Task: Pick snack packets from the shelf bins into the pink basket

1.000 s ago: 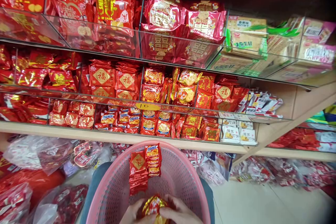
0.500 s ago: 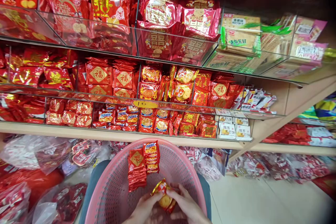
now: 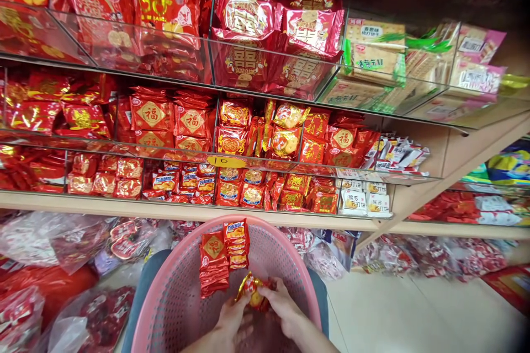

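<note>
A pink perforated basket (image 3: 165, 281) rests on the person's lap. Over its inside, my left hand (image 3: 232, 317) and my right hand (image 3: 281, 303) hold red-and-gold biscuit packets (image 3: 254, 293) between them, the fingers closed round both sides. Against the basket's far part lies a stack of red packets (image 3: 214, 259) with a gold diamond. Touching it on the right is a stack of orange-red packets (image 3: 237, 240) with blue and white print. The undersides of the held packets are hidden by my fingers.
Shelves (image 3: 157, 205) with clear dividers hold wrapped snacks beyond the basket. Plastic bags of goods (image 3: 97, 314) lie at the left, and more bags (image 3: 418, 256) sit under the shelf at the right. A yellow tag (image 3: 226, 161) marks the middle shelf.
The view has shifted slightly, so shelves and basket appear a little further left. Both hands still hold the packets, which have turned a little and sit slightly higher in view.
</note>
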Tool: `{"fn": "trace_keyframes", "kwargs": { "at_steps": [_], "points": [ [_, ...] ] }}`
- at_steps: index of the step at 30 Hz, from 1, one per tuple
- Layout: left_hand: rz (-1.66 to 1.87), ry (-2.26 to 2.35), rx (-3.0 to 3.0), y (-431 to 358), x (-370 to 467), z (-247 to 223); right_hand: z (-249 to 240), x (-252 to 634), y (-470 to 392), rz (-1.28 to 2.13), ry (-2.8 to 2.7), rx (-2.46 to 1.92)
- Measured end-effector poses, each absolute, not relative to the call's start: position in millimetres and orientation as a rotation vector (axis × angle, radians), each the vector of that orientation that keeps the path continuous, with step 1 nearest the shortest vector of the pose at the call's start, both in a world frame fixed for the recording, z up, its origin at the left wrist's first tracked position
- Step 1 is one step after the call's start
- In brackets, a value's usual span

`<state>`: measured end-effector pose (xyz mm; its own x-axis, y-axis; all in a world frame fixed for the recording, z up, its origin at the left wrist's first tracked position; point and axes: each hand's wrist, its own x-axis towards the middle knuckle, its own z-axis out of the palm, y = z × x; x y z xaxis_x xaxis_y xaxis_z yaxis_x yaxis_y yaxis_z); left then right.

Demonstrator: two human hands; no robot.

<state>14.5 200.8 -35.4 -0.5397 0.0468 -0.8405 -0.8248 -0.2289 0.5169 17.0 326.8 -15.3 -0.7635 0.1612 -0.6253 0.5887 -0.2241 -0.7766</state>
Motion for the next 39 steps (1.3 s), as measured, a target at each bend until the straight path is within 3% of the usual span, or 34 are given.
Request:
{"fn": "trace_keyframes", "kwargs": {
  "at_steps": [9,39],
  "points": [
    [1.838,1.44,-0.965,188.7,12.6,-42.6,-21.1,-4.2,313.0,-1.949,2.042,0.77],
    [1.787,1.485,-0.984,183.9,5.3,-29.9,-52.3,-27.3,299.1,-1.862,2.126,0.82]
  ]
}}
